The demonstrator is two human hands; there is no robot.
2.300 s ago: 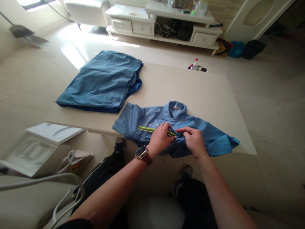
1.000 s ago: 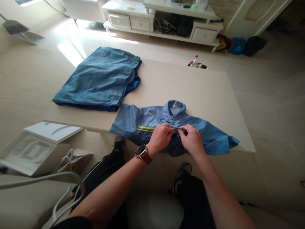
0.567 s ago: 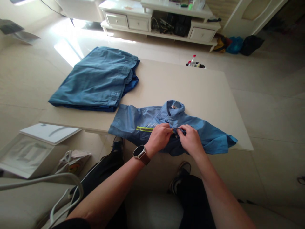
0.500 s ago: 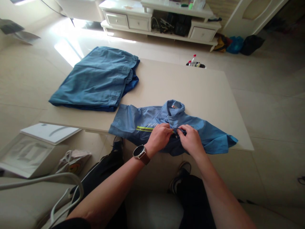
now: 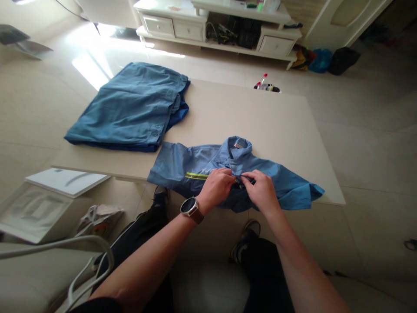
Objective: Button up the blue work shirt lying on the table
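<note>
A blue work shirt point(image 5: 192, 163) with a yellow reflective stripe lies collar-up at the near edge of a beige table point(image 5: 260, 121). My left hand point(image 5: 216, 187), with a watch on its wrist, pinches the shirt's front placket below the collar. My right hand point(image 5: 262, 191) pinches the same placket from the other side, fingertips nearly touching the left hand's. Whatever sits between the fingers is hidden. The shirt's lower part hangs off the table's edge toward my legs.
Folded blue garments point(image 5: 133, 108) are stacked on the table's far left. A white box with an open lid point(image 5: 48, 200) and a bag point(image 5: 100, 217) sit on the floor at left. A white TV cabinet point(image 5: 221, 26) stands far off. Bottles point(image 5: 263, 82) stand behind the table.
My hands have drawn closer together on the shirt's front; since then they stay almost still. The view has shifted slightly.
</note>
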